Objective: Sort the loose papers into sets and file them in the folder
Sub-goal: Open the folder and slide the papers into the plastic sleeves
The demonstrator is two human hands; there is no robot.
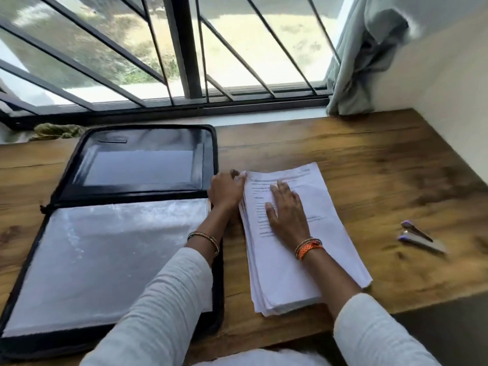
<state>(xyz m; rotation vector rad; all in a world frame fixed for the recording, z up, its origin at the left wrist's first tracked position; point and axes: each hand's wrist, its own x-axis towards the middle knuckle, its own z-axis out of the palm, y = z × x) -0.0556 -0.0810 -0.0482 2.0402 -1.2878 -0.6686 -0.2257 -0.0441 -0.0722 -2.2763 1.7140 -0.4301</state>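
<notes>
Head view shows my right hand (286, 210) lying flat with straight fingers on the stack of papers (303, 233), which sits on the wooden table (369, 159) just right of the open folder (118, 233). With my left hand (227, 190) I pinch the stack's far left corner. A stapler (420, 237) lies well to the right.

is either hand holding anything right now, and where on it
The left hand pinches the paper stack at its top-left corner, apparently lifting sheets there. The right hand only rests flat on the top sheet and grips nothing.
</notes>
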